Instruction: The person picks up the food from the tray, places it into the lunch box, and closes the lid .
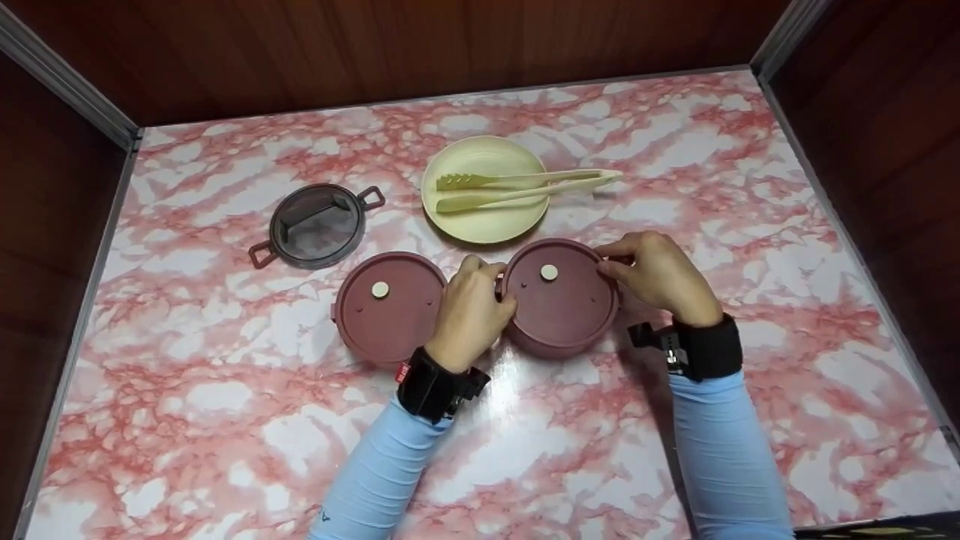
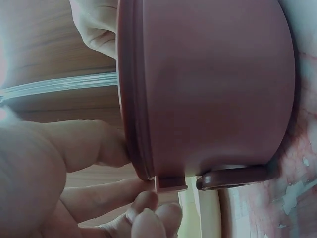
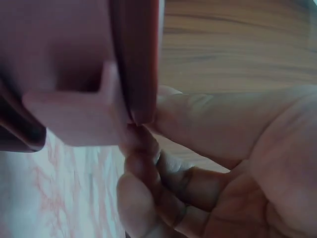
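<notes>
Two hands work our round maroon lidded plastic container [image 1: 561, 300], near centre: left hand [image 1: 471, 311] and right hand [image 1: 660, 274] pinch its lid rim at opposite tabs. We judge we're unclipping; next, lift evenly.

Round maroon lidded container [image 1: 561, 298], upright on marble table [image 1: 225, 420], lid closed

Place: a staged tabletop booth, where I work.
Surface: pink marbled tabletop [image 1: 675, 420].
Walls: dark wood panels [image 1: 375, 52] on 3 sides, metal corner strips.
Kitchenware: 2 lidded containers, plate [image 1: 484, 217], tongs [image 1: 525, 187].
</notes>
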Demonstrator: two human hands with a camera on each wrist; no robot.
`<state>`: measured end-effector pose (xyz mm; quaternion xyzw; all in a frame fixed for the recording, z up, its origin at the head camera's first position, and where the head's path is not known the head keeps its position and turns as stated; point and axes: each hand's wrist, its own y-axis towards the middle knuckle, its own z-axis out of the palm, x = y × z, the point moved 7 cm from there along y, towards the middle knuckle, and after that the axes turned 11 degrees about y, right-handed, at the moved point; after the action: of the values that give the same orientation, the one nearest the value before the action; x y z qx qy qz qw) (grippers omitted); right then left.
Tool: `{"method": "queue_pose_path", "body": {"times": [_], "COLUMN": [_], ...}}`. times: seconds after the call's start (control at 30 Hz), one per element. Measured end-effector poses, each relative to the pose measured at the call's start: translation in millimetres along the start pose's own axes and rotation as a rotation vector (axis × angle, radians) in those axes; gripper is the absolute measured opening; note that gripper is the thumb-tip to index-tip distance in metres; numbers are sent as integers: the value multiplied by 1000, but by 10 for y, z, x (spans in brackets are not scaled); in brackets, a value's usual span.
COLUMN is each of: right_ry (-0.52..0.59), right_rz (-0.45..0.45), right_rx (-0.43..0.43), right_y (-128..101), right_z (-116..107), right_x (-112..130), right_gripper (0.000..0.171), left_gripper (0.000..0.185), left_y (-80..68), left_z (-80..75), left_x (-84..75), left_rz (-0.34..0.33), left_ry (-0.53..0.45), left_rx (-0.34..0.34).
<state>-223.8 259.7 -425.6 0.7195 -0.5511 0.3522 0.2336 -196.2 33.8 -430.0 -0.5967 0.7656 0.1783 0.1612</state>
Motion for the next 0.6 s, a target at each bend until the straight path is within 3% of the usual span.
{"method": "queue_pose_path", "body": {"times": [0.4,0.53,0.6], "right_ry": [-38,-37,-25], "right_rz": [-35,-54,-54], "right_rx": [-44,-32,-6], "right_y": [17,9,-15], "right_z": [-13,-15,-21], "right_x": [54,68,87], "right_gripper": [22,24,33], "left_gripper": [54,55,60], "left_y": [9,8,9], "left_z": [42,32,27], "left_x": [-14,-27,-51], "left_rz": [3,28,60], "left_ry": [-6,0,-8], "left_rx": [53,44,45]}}
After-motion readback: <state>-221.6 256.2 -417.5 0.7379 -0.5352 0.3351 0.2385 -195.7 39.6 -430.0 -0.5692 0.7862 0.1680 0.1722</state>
